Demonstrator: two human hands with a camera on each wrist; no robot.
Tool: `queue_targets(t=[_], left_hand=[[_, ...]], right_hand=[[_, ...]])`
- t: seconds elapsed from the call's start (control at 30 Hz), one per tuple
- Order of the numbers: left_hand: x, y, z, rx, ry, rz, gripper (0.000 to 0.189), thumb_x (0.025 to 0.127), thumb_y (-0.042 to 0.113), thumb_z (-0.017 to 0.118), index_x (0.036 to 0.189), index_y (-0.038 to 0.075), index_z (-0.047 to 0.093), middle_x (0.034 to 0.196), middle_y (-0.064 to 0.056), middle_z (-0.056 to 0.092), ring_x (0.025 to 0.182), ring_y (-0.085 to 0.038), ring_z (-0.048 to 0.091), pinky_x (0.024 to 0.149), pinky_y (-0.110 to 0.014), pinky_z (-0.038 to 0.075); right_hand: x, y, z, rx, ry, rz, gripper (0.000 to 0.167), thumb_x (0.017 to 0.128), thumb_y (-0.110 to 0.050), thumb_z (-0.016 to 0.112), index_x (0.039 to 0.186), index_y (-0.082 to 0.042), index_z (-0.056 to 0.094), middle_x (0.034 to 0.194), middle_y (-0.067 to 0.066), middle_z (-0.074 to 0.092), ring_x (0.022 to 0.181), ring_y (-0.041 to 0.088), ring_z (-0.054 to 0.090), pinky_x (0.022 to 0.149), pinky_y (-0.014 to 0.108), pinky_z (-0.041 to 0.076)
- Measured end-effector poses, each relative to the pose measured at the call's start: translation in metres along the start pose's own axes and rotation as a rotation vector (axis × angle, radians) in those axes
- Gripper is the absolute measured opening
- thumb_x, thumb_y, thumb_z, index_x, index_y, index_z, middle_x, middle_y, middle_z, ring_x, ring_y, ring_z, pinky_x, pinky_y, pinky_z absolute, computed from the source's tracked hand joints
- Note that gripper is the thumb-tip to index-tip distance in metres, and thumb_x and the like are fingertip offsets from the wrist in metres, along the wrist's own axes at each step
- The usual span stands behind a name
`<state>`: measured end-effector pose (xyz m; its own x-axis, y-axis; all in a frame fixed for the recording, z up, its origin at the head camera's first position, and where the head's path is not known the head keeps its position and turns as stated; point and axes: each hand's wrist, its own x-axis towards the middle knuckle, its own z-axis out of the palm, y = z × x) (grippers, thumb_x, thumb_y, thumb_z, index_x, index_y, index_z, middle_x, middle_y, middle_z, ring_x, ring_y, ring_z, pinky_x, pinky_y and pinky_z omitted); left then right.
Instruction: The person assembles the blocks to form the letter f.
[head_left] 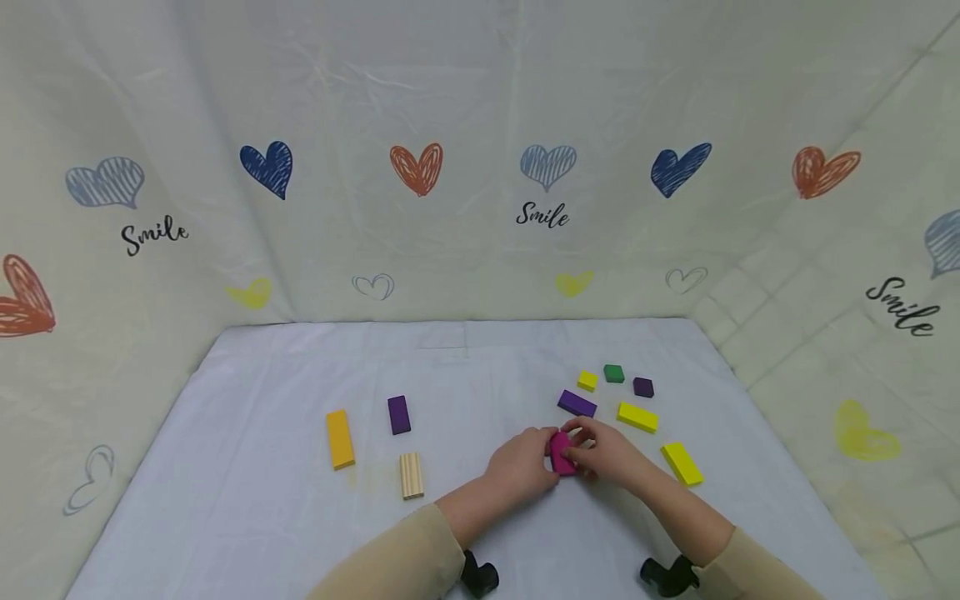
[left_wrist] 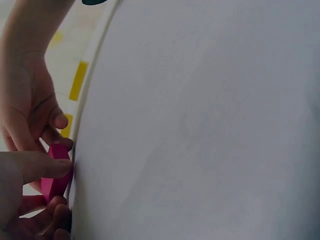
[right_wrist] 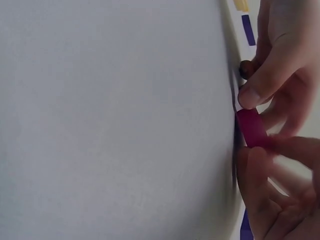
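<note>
Both hands meet at a magenta block on the right half of the table. My left hand holds its left side; in the left wrist view the thumb lies across the block's face. My right hand grips the block from the right, its fingertips against the side and top end. In the right wrist view the block shows between the fingers of the two hands. Parts of it are hidden behind them. Just beyond the hands lies a purple block.
Yellow blocks, a small yellow one, a green one and a dark purple one lie at the right. On the left are an orange block, a purple block and a ridged wooden piece.
</note>
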<state>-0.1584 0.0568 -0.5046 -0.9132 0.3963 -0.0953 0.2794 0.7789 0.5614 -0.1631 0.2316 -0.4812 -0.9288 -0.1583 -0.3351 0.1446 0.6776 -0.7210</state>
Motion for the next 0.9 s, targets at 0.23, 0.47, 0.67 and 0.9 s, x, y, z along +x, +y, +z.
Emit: queue_targets(t=[0.23, 0.47, 0.67, 0.9], left_hand=[[-0.005, -0.01, -0.005, -0.016, 0.006, -0.001, 0.071, 0.081, 0.028, 0.082, 0.144, 0.016, 0.053, 0.097, 0.004, 0.06, 0.076, -0.006, 0.052, 0.068, -0.023, 0.048], [-0.016, -0.028, -0.015, -0.031, 0.033, 0.022, 0.071, 0.08, 0.032, 0.082, 0.144, 0.017, 0.054, 0.094, 0.006, 0.058, 0.075, -0.007, 0.05, 0.065, -0.023, 0.046], [-0.032, -0.045, -0.027, -0.027, -0.016, 0.006, 0.068, 0.08, 0.03, 0.082, 0.141, 0.015, 0.056, 0.092, 0.006, 0.057, 0.077, -0.008, 0.049, 0.067, -0.024, 0.046], [-0.05, -0.062, -0.039, 0.023, -0.05, -0.002, 0.065, 0.08, 0.031, 0.081, 0.138, 0.014, 0.058, 0.095, 0.007, 0.059, 0.079, -0.007, 0.05, 0.072, -0.026, 0.047]], right_hand=[[-0.001, -0.005, 0.003, 0.096, 0.011, 0.014, 0.042, 0.089, -0.016, 0.074, 0.129, -0.012, 0.063, 0.102, 0.007, 0.066, 0.071, 0.022, 0.063, 0.065, 0.034, 0.057], [0.003, -0.014, 0.014, 0.186, -0.016, -0.006, 0.047, 0.087, -0.019, 0.077, 0.131, -0.01, 0.063, 0.102, 0.008, 0.066, 0.074, 0.021, 0.067, 0.065, 0.035, 0.058], [0.005, -0.024, 0.029, 0.19, -0.109, -0.046, 0.047, 0.088, -0.02, 0.076, 0.131, -0.008, 0.063, 0.101, 0.008, 0.065, 0.068, 0.022, 0.066, 0.064, 0.034, 0.058], [0.005, -0.04, 0.049, 0.162, -0.169, -0.053, 0.045, 0.087, -0.019, 0.077, 0.13, -0.01, 0.065, 0.098, 0.005, 0.065, 0.066, 0.02, 0.065, 0.062, 0.032, 0.057]])
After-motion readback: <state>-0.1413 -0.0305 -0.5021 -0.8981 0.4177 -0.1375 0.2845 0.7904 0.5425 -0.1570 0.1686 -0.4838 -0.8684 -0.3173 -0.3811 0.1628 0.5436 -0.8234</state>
